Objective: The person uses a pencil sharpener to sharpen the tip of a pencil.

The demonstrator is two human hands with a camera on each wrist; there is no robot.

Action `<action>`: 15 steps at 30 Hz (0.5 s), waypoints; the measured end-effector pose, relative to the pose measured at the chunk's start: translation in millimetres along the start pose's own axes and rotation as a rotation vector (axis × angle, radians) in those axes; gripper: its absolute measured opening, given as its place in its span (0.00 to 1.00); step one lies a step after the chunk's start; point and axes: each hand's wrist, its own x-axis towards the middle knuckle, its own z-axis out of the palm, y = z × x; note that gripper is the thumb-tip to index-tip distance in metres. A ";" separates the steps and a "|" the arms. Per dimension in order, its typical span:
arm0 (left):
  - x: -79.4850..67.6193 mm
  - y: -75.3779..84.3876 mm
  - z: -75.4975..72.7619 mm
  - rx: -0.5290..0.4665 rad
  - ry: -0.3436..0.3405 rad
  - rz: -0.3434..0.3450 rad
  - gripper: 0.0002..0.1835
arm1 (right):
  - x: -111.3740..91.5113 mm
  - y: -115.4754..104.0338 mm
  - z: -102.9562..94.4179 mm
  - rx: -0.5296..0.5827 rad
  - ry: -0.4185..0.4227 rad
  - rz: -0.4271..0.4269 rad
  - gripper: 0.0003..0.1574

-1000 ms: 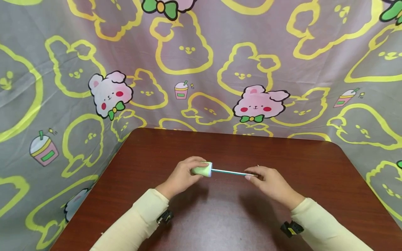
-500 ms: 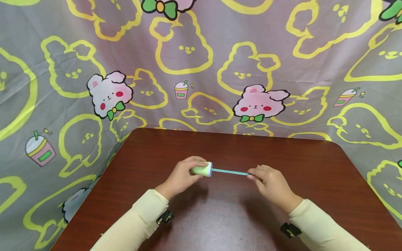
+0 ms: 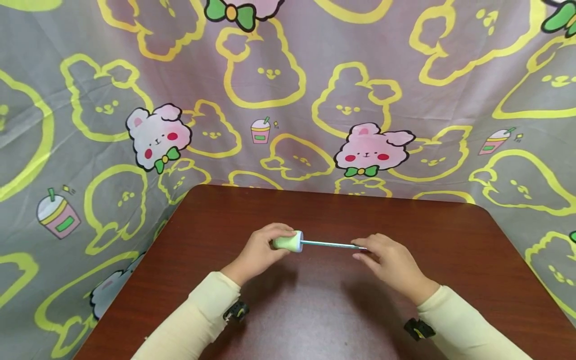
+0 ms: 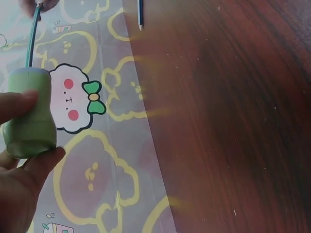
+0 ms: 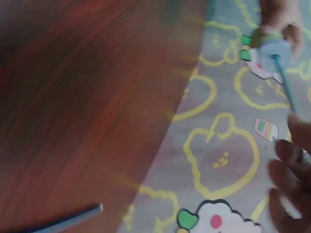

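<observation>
Head view: above the tabletop [image 3: 315, 215], the left hand [image 3: 258, 252] grips a green cylinder [image 3: 286, 243], probably light, stiff, best held mid-body; the right hand [image 3: 392, 258], its fingertips partly hidden, seems to pinch the far end of a slender, perhaps breakable rod [image 3: 328, 244].

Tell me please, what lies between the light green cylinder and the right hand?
A slim teal stick runs from the light green cylinder to the right hand; the head view shows this.
</observation>
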 end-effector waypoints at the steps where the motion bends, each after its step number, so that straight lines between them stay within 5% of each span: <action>1: 0.0 0.2 -0.5 -0.019 -0.003 -0.014 0.21 | -0.1 0.6 1.8 -0.087 0.078 -0.107 0.15; 4: 0.0 1.1 -1.2 -0.051 -0.015 -0.025 0.21 | 0.3 2.0 6.4 -0.235 0.224 -0.300 0.25; 7: -0.9 3.2 -1.3 -0.027 -0.024 0.003 0.21 | -1.1 -0.4 5.8 -0.204 0.173 -0.254 0.19; 9: -1.9 3.3 -0.5 0.018 -0.025 0.052 0.20 | -2.4 -2.6 2.0 -0.030 -0.010 -0.086 0.14; 12: -2.7 3.2 0.8 0.079 -0.017 0.148 0.19 | -1.6 -4.1 -5.2 0.407 -0.329 0.299 0.12; 14: -2.6 3.1 1.7 0.103 -0.009 0.189 0.19 | 0.1 -4.2 -8.3 0.573 -0.436 0.517 0.13; 15: -2.5 2.8 2.2 0.107 -0.005 0.196 0.19 | 1.0 -3.8 -8.8 0.603 -0.460 0.561 0.14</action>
